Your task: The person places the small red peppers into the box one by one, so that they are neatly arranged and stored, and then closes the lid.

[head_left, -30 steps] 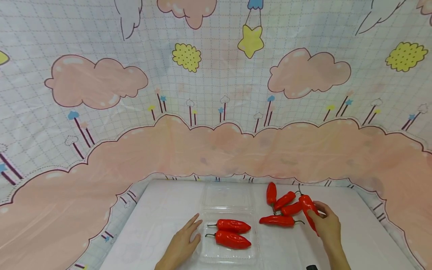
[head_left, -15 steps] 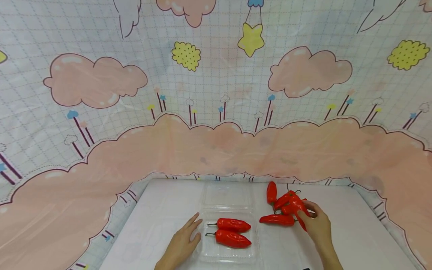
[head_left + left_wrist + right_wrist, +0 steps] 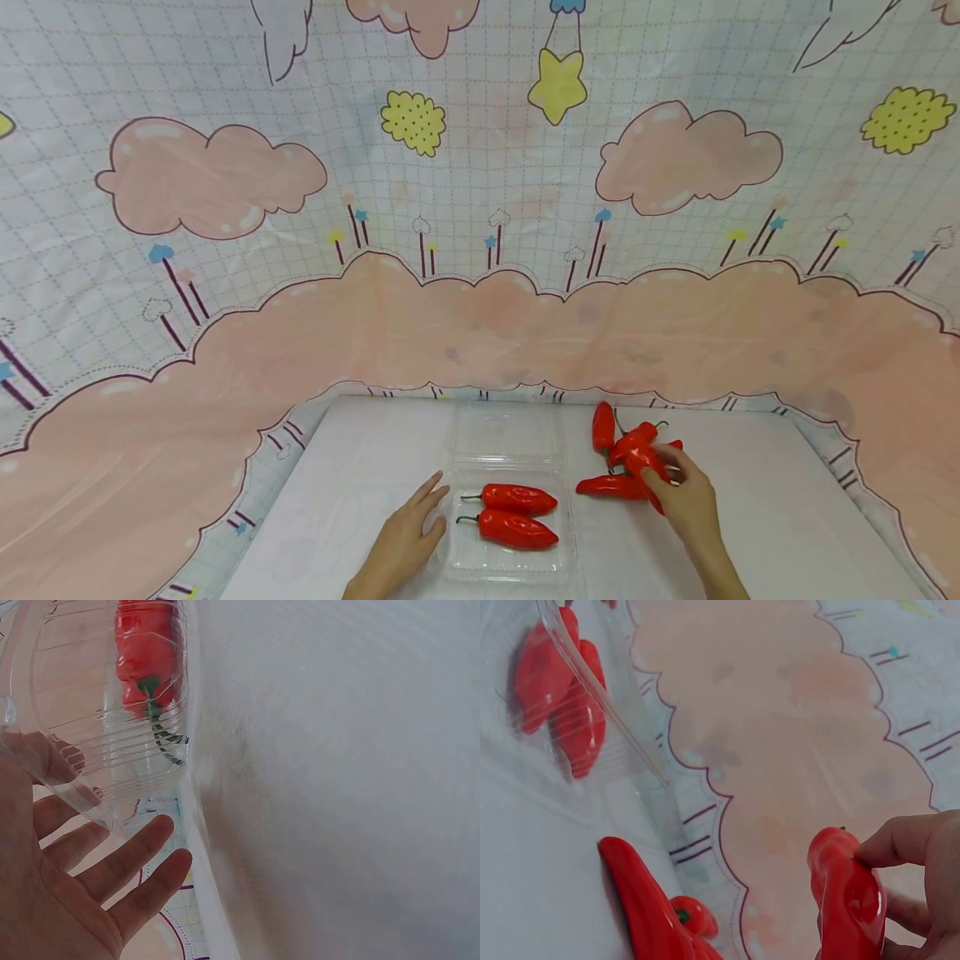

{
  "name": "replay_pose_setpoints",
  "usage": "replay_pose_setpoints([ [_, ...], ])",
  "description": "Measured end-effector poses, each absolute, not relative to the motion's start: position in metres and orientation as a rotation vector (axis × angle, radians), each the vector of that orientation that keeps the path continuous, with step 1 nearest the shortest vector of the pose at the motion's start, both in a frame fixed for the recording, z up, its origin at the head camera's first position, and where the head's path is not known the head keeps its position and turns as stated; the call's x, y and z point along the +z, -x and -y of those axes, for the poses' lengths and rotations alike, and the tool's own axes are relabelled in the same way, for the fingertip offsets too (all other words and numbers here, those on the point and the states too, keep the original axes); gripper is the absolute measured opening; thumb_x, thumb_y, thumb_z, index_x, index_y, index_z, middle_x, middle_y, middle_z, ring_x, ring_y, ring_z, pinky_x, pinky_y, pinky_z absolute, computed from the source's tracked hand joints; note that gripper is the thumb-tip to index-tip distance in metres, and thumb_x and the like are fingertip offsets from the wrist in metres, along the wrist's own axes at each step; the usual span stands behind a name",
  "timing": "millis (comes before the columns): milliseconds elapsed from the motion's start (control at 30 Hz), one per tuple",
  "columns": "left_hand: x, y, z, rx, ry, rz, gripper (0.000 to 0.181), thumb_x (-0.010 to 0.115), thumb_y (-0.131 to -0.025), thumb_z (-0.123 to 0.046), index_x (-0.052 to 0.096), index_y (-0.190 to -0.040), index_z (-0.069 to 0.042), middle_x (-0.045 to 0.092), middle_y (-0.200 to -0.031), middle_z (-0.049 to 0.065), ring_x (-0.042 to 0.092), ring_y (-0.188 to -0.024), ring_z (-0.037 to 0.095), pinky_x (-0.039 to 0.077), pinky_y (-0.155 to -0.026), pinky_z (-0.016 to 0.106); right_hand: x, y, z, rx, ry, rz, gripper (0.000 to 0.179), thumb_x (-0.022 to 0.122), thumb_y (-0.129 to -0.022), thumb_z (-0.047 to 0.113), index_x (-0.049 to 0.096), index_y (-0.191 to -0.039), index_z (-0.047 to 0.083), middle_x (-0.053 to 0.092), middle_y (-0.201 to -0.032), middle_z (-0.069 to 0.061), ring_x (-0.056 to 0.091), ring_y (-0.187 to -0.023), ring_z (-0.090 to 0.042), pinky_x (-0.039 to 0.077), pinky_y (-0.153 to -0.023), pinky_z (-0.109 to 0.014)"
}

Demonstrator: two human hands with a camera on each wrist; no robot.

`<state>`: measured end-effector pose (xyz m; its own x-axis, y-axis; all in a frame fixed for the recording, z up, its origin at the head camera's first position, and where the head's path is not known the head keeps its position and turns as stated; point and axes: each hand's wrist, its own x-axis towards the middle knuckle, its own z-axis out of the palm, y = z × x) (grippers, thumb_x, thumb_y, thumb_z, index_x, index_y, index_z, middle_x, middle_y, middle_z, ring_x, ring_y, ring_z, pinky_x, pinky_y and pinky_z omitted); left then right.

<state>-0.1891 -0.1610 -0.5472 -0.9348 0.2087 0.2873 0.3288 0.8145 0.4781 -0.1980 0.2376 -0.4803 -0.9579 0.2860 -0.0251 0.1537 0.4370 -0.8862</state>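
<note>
In the head view my right hand [image 3: 688, 492] pinches a red chili pepper [image 3: 643, 463] between thumb and fingers, over a loose group of other red peppers. The right wrist view has the held pepper [image 3: 847, 896] hanging from the fingers, beside a long red pepper [image 3: 634, 892] on the table. My left hand [image 3: 405, 532] lies with fingers spread at the left edge of a clear plastic clamshell box [image 3: 510, 568]. Two red peppers [image 3: 517, 531] lie side by side in the box, their stems to the left. In the left wrist view, the left hand's fingers [image 3: 139, 862] reach past the box wall.
The box's lid [image 3: 506, 433] lies folded back behind its base. A red pepper [image 3: 603, 427] stands out at the back of the group on the right. White cloth [image 3: 360, 450] covers the table, and a patterned curtain [image 3: 465, 333] rises behind it.
My right hand has moved left with the pepper, from the right of the group to over it. My left hand and the box with its two peppers stay in place.
</note>
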Motion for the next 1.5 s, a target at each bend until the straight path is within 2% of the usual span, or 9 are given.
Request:
replay_pose_setpoints([
  [133,-0.548,0.190,0.162,-0.790,0.415,2.782,0.042,0.064,-0.091,-0.017,0.061,-0.133,-0.012,0.049,-0.151,0.002,0.061,-0.123,0.026,0.052,-0.097,0.049,-0.480,0.197,-0.230,1.537,0.373,2.566,0.048,0.064,-0.094,0.022,0.051,-0.139,0.011,0.054,-0.139,-0.017,0.049,-0.120,-0.033,0.057,-0.083,-0.029],
  [367,-0.549,0.191,0.162,-0.779,0.415,2.772,0.042,0.064,-0.090,-0.018,0.062,-0.132,-0.012,0.050,-0.150,0.001,0.061,-0.123,0.025,0.053,-0.097,0.048,-0.476,0.195,-0.219,1.539,0.333,2.588,0.047,0.065,-0.093,0.022,0.052,-0.137,0.013,0.054,-0.139,-0.015,0.050,-0.120,-0.031,0.056,-0.088,-0.031],
  [533,-0.548,0.190,0.162,-0.780,0.412,2.779,0.043,0.064,-0.090,-0.018,0.062,-0.132,-0.012,0.049,-0.150,0.001,0.061,-0.124,0.026,0.052,-0.097,0.049,-0.474,0.195,-0.214,1.553,0.314,2.578,0.045,0.065,-0.093,0.021,0.054,-0.136,0.014,0.056,-0.137,-0.013,0.052,-0.119,-0.030,0.052,-0.084,-0.024],
  [733,-0.547,0.190,0.162,-0.783,0.412,2.780,0.043,0.065,-0.090,-0.018,0.062,-0.132,-0.012,0.049,-0.151,0.002,0.060,-0.125,0.026,0.052,-0.098,0.049,-0.474,0.195,-0.207,1.632,0.278,2.552,0.044,0.068,-0.092,0.022,0.055,-0.134,0.015,0.057,-0.133,-0.013,0.052,-0.116,-0.029,0.055,-0.077,-0.024],
  [900,-0.547,0.190,0.161,-0.785,0.406,2.790,0.043,0.064,-0.091,-0.018,0.061,-0.133,-0.013,0.049,-0.151,0.001,0.060,-0.125,0.025,0.052,-0.098,0.049,-0.471,0.194,-0.201,1.695,0.259,2.536,0.045,0.068,-0.092,0.022,0.055,-0.134,0.015,0.057,-0.133,-0.012,0.051,-0.117,-0.029,0.055,-0.078,-0.023],
  [1167,-0.548,0.190,0.162,-0.778,0.410,2.782,0.043,0.064,-0.090,-0.018,0.062,-0.132,-0.012,0.050,-0.150,0.001,0.061,-0.123,0.026,0.053,-0.097,0.049,-0.467,0.189,-0.188,1.699,0.226,2.546,0.044,0.069,-0.090,0.019,0.057,-0.132,0.016,0.058,-0.131,-0.013,0.052,-0.116,-0.030,0.060,-0.081,-0.035],
  [1500,-0.549,0.191,0.162,-0.778,0.417,2.777,0.043,0.064,-0.090,-0.017,0.062,-0.132,-0.012,0.050,-0.150,0.001,0.062,-0.122,0.026,0.053,-0.096,0.049,-0.466,0.187,-0.176,1.794,0.175,2.498,0.042,0.069,-0.090,0.015,0.059,-0.131,0.016,0.059,-0.128,-0.011,0.053,-0.114,-0.028,0.060,-0.081,-0.032],
])
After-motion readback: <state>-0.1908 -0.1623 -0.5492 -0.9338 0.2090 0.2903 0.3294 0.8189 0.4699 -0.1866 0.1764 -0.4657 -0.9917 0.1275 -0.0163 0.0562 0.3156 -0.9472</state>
